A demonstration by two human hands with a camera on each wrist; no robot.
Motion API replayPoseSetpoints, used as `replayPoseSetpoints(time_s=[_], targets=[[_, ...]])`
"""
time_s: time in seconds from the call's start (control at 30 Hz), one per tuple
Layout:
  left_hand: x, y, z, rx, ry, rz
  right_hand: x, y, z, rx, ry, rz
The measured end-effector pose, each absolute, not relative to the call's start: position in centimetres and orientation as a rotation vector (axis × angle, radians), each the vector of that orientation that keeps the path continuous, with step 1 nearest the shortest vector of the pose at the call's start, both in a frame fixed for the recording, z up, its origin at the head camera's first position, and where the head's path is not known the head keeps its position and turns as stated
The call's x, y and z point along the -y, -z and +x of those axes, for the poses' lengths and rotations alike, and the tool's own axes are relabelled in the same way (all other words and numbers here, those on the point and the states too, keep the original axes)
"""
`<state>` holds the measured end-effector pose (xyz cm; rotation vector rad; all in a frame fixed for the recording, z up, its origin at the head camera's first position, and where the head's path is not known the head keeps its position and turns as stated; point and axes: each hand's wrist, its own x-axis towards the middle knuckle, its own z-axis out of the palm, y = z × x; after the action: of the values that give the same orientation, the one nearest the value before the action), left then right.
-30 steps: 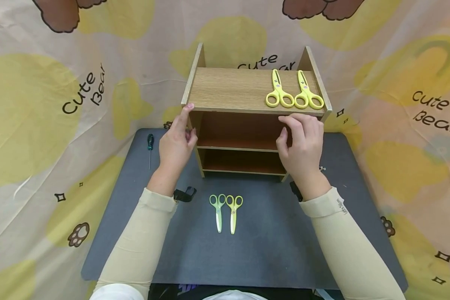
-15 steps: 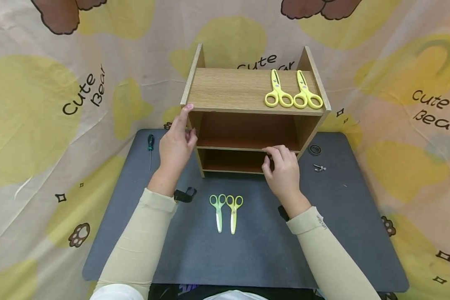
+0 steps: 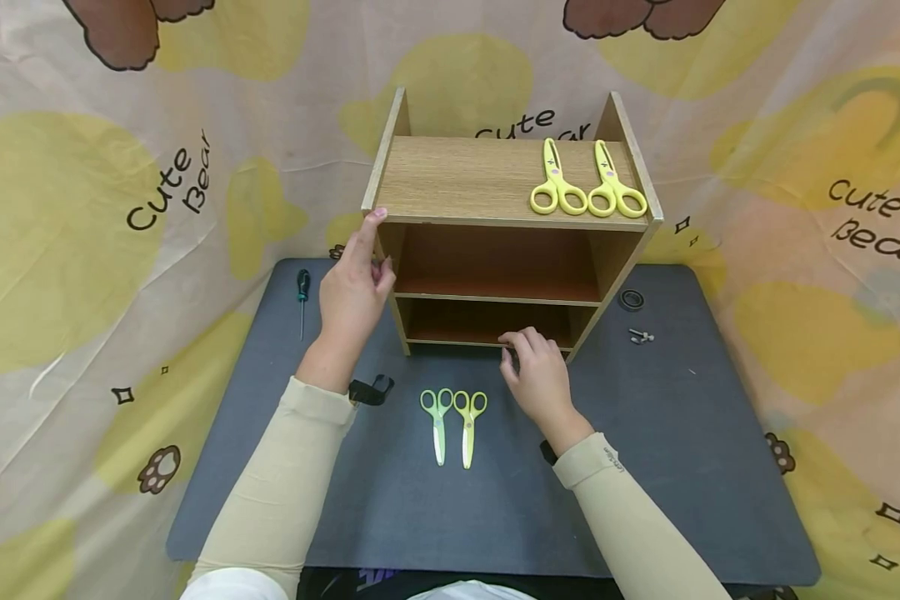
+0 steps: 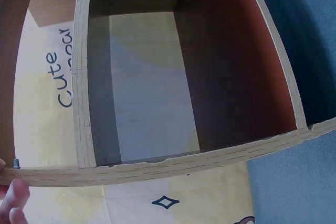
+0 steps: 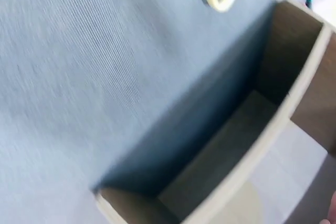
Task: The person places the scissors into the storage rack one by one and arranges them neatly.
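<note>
A small wooden shelf unit (image 3: 465,179) stands at the back of a dark grey mat (image 3: 645,433). My left hand (image 3: 365,250) grips its left side panel, index fingertip at the top front corner and thumb round the front edge. The left wrist view looks into the shelf (image 4: 157,165), with fingertips (image 4: 13,200) at the lower left. My right hand (image 3: 516,352) hovers over the mat just before the bottom shelf, fingers loosely curled and holding nothing. Two light green scissors (image 3: 453,423) lie side by side on the mat, just left of it. Two yellow scissors (image 3: 587,182) lie on the top board at the right.
A small screwdriver (image 3: 301,296) lies at the mat's left edge. A black clip (image 3: 371,389) sits by my left wrist. A dark ring (image 3: 631,299) and a small screw (image 3: 640,336) lie right of the shelf. A printed cloth covers the surroundings. The right wrist view is blurred.
My right hand has come down from the top shelf's front edge, past the middle shelf, to the mat in front of the unit. The left hand has stayed where it was.
</note>
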<state>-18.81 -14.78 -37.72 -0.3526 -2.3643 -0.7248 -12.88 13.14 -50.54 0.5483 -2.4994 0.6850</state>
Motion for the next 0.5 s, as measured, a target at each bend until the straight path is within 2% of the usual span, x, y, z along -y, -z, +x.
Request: replayPoseSetpoints(time_s=[0.5], targets=[[14.7,38.1,-19.1,2.357,0.738,-0.356,-10.3,56.2,-11.2,2.916,-0.760,0.437]])
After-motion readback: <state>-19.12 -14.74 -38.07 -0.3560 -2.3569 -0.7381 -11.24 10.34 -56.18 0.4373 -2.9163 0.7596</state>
